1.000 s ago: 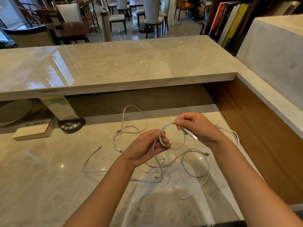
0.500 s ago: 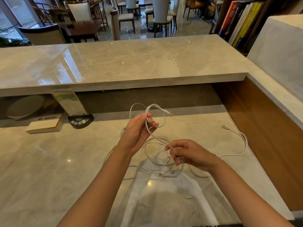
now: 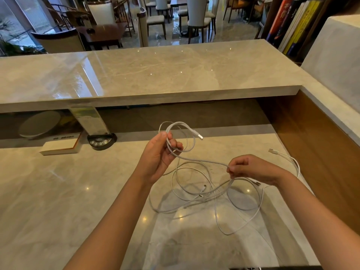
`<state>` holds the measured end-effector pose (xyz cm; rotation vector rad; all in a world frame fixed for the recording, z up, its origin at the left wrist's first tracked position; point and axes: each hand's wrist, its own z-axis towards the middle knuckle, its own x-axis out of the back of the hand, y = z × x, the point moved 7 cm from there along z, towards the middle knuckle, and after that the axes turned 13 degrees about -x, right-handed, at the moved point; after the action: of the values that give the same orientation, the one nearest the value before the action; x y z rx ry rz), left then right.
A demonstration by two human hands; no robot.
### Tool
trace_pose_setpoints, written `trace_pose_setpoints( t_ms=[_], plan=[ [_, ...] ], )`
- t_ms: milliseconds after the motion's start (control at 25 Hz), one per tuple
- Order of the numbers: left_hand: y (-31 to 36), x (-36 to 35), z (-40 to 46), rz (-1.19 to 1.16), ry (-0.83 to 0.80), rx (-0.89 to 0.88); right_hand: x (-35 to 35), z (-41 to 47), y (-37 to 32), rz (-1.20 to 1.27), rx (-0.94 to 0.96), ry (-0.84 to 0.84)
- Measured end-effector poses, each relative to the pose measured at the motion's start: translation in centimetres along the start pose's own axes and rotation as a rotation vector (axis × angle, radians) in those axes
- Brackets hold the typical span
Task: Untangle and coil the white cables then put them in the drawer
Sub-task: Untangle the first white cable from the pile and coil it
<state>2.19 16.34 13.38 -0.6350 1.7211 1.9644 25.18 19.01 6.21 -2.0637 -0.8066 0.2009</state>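
Since 0.5 s ago, right hand [image 3: 251, 168] has slid out along the cable [image 3: 202, 161], stretching it taut. Left hand [image 3: 158, 154] grips a small coil w/ plug end sticking out; right pinches the strand. Rest of cables [image 3: 216, 193] lie tangled on counter [image 3: 58, 191] near its right edge, btw both arms.

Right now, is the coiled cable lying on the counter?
No, the left hand holds the coil up off the counter.

left grip [image 3: 159, 152]: cable loop in it | cable tangle [image 3: 204, 190]: on tabletop [image 3: 58, 191], below-right | right grip [image 3: 245, 168]: right of tangle
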Motion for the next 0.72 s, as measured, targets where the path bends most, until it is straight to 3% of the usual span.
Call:
trace_pose_setpoints(
  t_ms=[280,400,520,600,720],
  plan=[
    [-1.4,0.0,-0.9,0.244,-0.054,0.087,2.5,-2.0,-6.0,0.212,0.024,0.379],
    [-2.4,0.1,-1.2,0.296,-0.014,0.106,1.3,-2.9,-8.8,0.377,0.064,0.397],
    [-2.6,0.9,-1.4,0.271,0.080,0.074,-1.3,-4.1,-11.0,0.454,0.118,0.310],
    [-2.5,1.0,-1.6,0.236,0.119,0.064,-3.5,-4.8,-11.7,0.343,0.141,0.294],
    [-2.5,0.5,-1.7,0.205,0.141,0.065,-6.4,-5.6,-12.2,-0.240,0.287,0.557]
  ],
)
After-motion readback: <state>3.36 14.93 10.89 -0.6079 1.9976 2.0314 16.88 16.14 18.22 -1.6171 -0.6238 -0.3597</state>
